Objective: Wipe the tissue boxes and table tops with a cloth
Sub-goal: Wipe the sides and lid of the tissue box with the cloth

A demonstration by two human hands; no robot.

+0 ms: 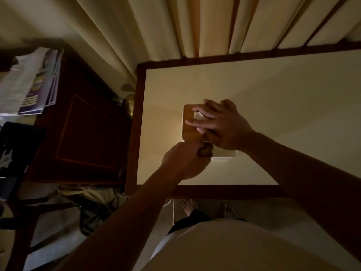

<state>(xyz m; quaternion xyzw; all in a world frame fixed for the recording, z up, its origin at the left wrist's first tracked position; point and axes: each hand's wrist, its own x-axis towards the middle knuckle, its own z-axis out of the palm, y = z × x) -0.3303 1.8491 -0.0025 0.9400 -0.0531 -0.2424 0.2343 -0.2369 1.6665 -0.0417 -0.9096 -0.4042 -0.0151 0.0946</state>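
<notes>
Tissue box (188,125) first: it sits on the cream counter (263,90), in its left half and well in from every edge, and both our hands are at it. Nearest to us is our pale shirt (234,249). Below it are our bare feet (188,207) on the floor, with a white cord (173,210) hanging just beside the left foot.

Past the counter's dark wooden near rim, our left hand (182,161) reaches in with its grip closed tight. The fingers are curled round a bunched brownish cloth (205,150), which touches the near side of the box at the edge of its wooden top.

Just beyond, our right hand (220,126) lies flat on top of the box, fingers straight and slightly spread, with no grip on anything. It covers most of the opening in the lid. The box's pale lower corner shows under the right wrist.

To the left of the counter stands a dark wooden cabinet (88,133) with a stack of magazines (37,81) on its far end. Farthest off, cream curtains (175,26) hang in folds behind the counter's far rim.
</notes>
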